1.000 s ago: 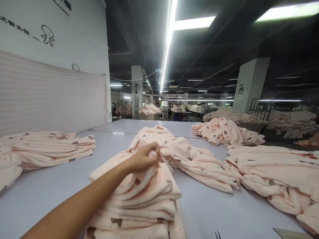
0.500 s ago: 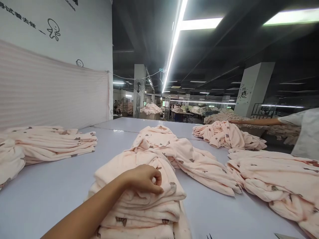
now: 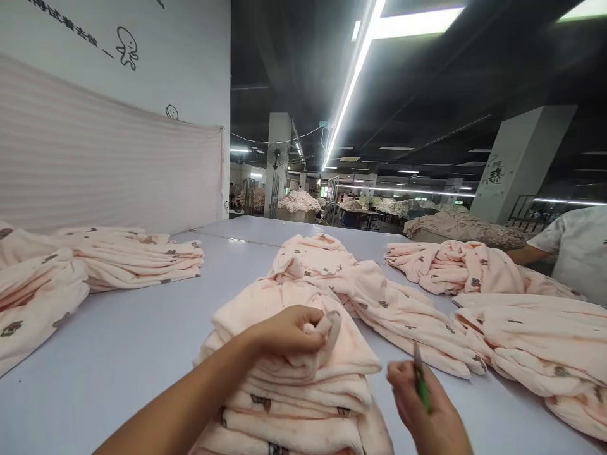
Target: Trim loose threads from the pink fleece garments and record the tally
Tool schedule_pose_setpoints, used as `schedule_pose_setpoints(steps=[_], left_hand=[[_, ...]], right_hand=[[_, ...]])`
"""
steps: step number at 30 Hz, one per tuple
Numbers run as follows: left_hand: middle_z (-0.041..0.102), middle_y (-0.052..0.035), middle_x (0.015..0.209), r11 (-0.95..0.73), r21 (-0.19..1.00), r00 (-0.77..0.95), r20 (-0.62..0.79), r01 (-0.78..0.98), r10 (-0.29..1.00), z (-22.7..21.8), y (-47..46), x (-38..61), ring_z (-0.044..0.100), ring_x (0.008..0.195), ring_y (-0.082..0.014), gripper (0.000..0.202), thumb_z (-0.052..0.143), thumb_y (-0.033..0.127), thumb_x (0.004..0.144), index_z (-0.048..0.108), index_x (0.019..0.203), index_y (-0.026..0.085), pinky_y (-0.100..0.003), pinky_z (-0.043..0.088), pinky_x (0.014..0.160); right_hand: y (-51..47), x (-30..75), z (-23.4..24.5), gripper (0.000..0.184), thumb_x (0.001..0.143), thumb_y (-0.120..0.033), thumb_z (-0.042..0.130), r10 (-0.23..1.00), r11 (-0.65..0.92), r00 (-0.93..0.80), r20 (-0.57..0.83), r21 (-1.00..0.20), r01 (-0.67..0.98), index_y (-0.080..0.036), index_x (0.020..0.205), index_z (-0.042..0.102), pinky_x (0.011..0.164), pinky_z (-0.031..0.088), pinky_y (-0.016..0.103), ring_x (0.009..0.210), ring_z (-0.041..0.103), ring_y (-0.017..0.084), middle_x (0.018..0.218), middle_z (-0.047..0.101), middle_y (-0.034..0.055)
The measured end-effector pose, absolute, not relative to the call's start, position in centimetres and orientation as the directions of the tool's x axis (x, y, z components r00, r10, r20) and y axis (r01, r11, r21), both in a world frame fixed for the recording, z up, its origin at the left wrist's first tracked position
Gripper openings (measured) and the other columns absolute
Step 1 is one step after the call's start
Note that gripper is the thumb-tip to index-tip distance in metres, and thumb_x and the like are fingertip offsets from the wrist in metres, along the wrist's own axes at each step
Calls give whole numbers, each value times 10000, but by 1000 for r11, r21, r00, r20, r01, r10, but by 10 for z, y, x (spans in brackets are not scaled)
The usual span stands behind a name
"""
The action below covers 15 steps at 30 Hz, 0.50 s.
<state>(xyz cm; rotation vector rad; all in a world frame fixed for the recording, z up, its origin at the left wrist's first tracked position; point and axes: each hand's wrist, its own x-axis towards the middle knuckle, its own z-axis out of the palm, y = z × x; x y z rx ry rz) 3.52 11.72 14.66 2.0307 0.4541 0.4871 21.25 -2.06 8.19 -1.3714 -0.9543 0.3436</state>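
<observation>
My left hand [image 3: 287, 330] is closed on a fold of the top piece of a stack of peach fleece garments [image 3: 303, 392] with small brown prints, pinching the fabric up. My right hand [image 3: 429, 411] is at the lower right, closed around small green-handled snips [image 3: 420, 378] whose metal tips point up. The snips are a short way right of the pinched fold, not touching it.
A white table [image 3: 133, 335] carries more peach garment piles: folded ones at left [image 3: 137, 259], a loose heap behind the stack [image 3: 351, 284], others at right [image 3: 531, 335]. A person in a white shirt [image 3: 576, 249] stands at the right edge. A pink cloth hangs on the wall.
My right hand has come into view with the snips. My left hand has drawn back along the stack and now pinches up a fold. The view turned left; the person at right drew their arm back.
</observation>
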Motion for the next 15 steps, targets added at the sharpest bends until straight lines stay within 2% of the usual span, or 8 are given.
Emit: schedule_pose_setpoints(steps=[2,4,8,12,15], left_hand=[[409,54,611,-441,893,847,160,95,507,140,112,38,377,542,-80,43,492,177,649,479,688,162,-174,290,467],[397,63,578,-419,905,821,183,74,540,135,111,41,350,503,-72,61,511,152,618,473,665,163,-176,260,439],[422,53,620,-387,921,654,318,-41,687,129,116,45,369,551,-74,58,512,156,642,463,672,161,-174,264,478],[516,17,643,-295,938,649,340,-183,681,118,122,46,488,610,-114,135,544,247,689,524,773,143,-206,364,568],[568,-16,673,-227,945,683,328,-238,652,113,126,42,522,633,-132,231,599,315,688,567,810,121,-225,386,599]], right_hand=[[1,194,99,309,721,-493,622,748,253,510,424,-893,373,-238,837,492,547,457,214,611,544,125,806,577,-17],[18,180,106,275,751,-441,594,775,276,429,465,-859,432,-237,911,499,565,434,228,634,532,132,831,574,-20],[26,170,95,119,788,-329,502,763,277,393,514,-809,519,-243,867,481,614,366,261,663,477,161,725,518,-37],[15,172,75,124,781,-357,501,792,277,350,500,-805,525,-238,808,520,643,355,270,662,474,170,712,520,-30],[11,173,74,204,813,-435,500,827,297,306,471,-829,473,-242,857,549,685,385,246,730,520,169,773,566,-25]])
